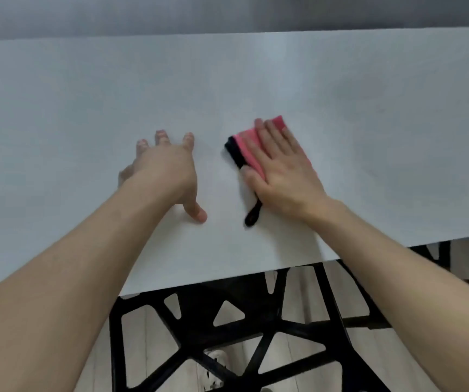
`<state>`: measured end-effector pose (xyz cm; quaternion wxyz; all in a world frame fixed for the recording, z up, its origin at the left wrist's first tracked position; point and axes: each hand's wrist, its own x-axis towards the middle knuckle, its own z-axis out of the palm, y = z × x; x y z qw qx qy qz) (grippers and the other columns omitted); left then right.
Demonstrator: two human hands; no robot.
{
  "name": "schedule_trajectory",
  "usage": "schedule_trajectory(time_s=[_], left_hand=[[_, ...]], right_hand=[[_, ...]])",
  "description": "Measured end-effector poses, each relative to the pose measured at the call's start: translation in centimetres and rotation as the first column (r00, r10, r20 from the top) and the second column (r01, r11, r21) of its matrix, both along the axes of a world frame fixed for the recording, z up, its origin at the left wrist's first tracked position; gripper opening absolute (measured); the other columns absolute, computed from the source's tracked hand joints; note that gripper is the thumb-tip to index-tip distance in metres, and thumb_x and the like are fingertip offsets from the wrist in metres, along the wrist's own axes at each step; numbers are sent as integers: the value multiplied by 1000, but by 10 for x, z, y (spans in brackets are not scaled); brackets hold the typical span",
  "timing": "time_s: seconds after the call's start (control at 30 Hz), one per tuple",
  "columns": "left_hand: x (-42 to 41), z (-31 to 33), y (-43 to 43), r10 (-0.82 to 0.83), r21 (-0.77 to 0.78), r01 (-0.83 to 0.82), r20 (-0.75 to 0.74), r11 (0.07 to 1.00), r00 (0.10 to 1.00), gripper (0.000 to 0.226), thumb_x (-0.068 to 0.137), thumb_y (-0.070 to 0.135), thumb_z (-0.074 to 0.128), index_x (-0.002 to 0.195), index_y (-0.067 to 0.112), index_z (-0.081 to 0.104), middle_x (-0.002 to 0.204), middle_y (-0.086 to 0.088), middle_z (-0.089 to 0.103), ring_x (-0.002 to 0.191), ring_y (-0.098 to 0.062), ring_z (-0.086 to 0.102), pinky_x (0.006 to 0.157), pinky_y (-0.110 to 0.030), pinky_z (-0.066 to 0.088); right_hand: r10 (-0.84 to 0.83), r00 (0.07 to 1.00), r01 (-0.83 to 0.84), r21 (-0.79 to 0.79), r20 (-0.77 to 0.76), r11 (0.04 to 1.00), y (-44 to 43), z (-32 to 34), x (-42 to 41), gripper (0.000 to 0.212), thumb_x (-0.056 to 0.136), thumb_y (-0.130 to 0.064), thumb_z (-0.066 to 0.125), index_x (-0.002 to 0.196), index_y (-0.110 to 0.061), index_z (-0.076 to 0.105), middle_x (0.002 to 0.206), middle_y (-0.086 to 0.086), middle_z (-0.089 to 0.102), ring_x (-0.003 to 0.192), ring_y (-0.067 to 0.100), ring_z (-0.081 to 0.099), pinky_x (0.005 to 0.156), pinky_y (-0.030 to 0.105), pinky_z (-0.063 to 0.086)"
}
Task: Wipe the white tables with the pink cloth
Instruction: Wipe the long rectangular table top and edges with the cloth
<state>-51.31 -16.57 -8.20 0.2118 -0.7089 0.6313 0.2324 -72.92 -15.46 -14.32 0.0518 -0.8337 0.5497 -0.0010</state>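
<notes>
Pink is showing in just one spot on an otherwise bare white table (256, 80): the cloth (249, 145) is lying flat toward the near edge, a little right of the middle, and the right hand (280, 168) is pressing down on it. That hand is not gripping anything; its fingers (270, 137) are lying straight and close together across the fabric, palm down, pinning it to the top. A black edge is running along the cloth's left side, and a black loop (253, 215) is trailing out from under the heel of the hand toward the person.

Just beside it, apart from the cloth, the left hand (165, 168) is resting on the table with its fingers spread and loose, holding nothing, the thumb pointing back toward the near edge. It looks to be bracing the person as they lean over.

Under the table's near edge a black chair (227, 321) with an open, web-like frame is standing on a pale wood floor.

Wiping seems to be under way on this table, with wide stretches to both sides and at the back probably yet to be covered. The next stroke is calling for steady downward pressure so the cloth is sliding with the palm rather than bunching, and for a longer reach toward the far edge.
</notes>
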Motion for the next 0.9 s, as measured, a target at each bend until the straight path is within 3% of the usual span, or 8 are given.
schedule_trajectory(time_s=[0.13,0.2,0.3,0.4,0.57,0.7,0.77,0.9], left_hand=[[0,4,4,-18,-39,19,26,999,999,175,41,59,105,169,38,-12,178,-13,-9,162,-49,-1,109,-73,45],[0,5,6,-34,-51,35,24,998,999,173,41,60,105,169,38,-10,178,-13,-7,163,-49,2,110,-73,44],[2,5,6,-48,-65,50,44,997,998,172,43,63,103,169,37,-11,179,-12,-7,163,-49,4,112,-72,44],[2,7,7,-50,-58,52,50,997,998,174,42,64,103,169,38,-13,178,-12,-7,163,-49,5,111,-71,45],[0,9,8,-28,-76,32,51,997,998,174,43,61,105,168,39,-13,179,-10,-8,164,-46,3,112,-70,44],[4,6,7,-12,-84,15,39,996,999,176,38,60,106,168,43,-12,180,-6,-7,165,-42,3,116,-68,42],[6,3,6,-5,-76,8,40,997,999,178,36,61,106,168,44,-13,180,-5,-7,165,-41,3,119,-66,40],[1,9,3,41,0,-41,50,999,998,181,31,69,103,167,45,-14,180,-3,-8,166,-36,5,123,-64,35]], right_hand=[[337,942,-337,6,-5,942,3,7,-28,65,110,-57,28,170,-41,8,182,2,4,167,18,-10,134,33,-12],[5,999,-5,3,42,1000,-58,12,-47,70,106,-58,28,171,-36,13,182,6,10,168,21,-1,132,29,-15],[-433,901,432,46,12,901,-103,6,-32,75,107,-57,17,175,-27,5,183,8,0,169,22,-6,135,41,-12],[-53,998,53,-2,24,999,-37,0,12,79,102,-59,13,175,-28,12,182,12,6,169,25,-2,136,44,-7],[421,906,-421,-12,50,907,11,2,-47,69,106,-40,40,172,-34,21,182,6,9,169,25,-1,137,43,-1],[-281,957,278,40,73,960,-113,11,-97,72,107,-53,25,174,-30,10,183,5,4,169,21,-2,135,37,-8],[-393,919,393,27,40,919,-123,6,-79,75,107,-55,20,175,-26,6,183,9,-1,169,22,-5,135,41,-10],[285,957,-283,-42,55,958,-15,-1,-57,70,110,-51,30,174,-29,15,182,11,4,169,27,-1,137,47,-3]])
